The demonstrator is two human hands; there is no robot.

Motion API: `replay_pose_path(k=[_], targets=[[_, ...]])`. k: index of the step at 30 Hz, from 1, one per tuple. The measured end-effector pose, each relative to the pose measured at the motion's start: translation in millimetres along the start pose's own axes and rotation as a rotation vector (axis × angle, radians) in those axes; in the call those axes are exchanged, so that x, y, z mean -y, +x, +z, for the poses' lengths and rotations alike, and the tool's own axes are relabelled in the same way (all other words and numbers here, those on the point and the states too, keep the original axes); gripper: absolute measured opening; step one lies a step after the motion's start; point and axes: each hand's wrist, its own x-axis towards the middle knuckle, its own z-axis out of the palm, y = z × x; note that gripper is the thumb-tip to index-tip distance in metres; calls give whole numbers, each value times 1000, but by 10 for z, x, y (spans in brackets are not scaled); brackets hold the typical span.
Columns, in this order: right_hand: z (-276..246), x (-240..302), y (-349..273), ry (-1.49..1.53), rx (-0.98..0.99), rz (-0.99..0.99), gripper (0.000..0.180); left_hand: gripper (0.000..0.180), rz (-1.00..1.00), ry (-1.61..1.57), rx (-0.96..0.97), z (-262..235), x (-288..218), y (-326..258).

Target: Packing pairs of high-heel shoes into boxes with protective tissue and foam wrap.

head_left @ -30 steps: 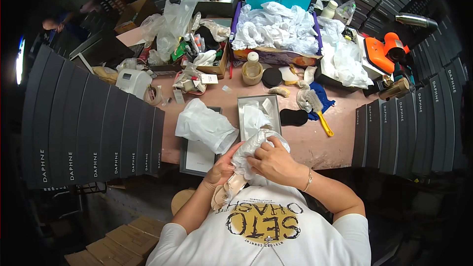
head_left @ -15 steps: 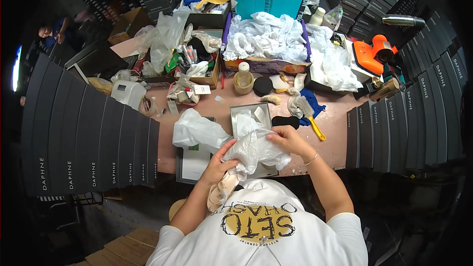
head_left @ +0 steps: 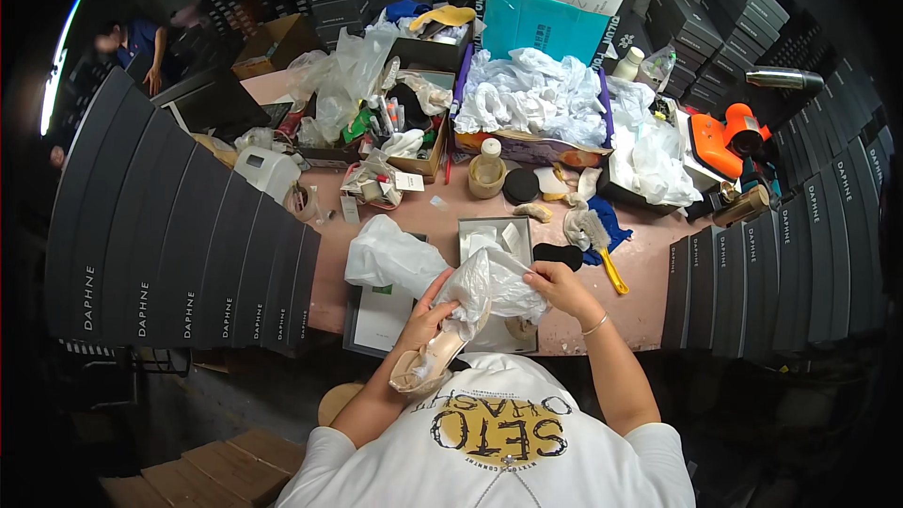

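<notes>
My left hand (head_left: 430,322) is closed around a beige sandal (head_left: 431,360), whose open end points down toward my shirt. The sandal's other end is covered by thin white wrapping (head_left: 484,284), bunched against my left fingers. My right hand (head_left: 564,295) pinches the right edge of this wrapping and holds it spread out. Beneath it stands an open grey shoebox (head_left: 530,240) with white paper inside; part of another beige shoe (head_left: 520,327) shows at its near end. Left of the box, a white wrapped bundle (head_left: 390,257) rests over a dark box lid with a pale inside (head_left: 378,322).
Stacked dark shoeboxes wall in the table at left (head_left: 179,235) and right (head_left: 752,273). A yellow-handled brush (head_left: 611,268), a black pad (head_left: 557,255) and a glue jar (head_left: 487,174) lie beyond. Behind is a carton of crumpled white paper (head_left: 531,94). A person (head_left: 141,47) is far left.
The sandal in my left hand shows more of its length below the wrapping. My right hand still pulls the wrapping's edge to the right. The whole view has shifted slightly.
</notes>
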Motion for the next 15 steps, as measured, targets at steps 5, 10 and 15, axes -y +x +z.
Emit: replay_pose_path(k=[5, 10, 15], targets=[[-53, 9, 47, -60, -22, -3, 25, 61, 26, 48, 27, 8, -38, -64], [-125, 34, -65, 206, 19, 52, 18, 56, 106, 161, -51, -188, 14, 5], [168, 275, 31, 523, -51, -116, 13, 51, 269, 373, -167, -352, 110, 263]])
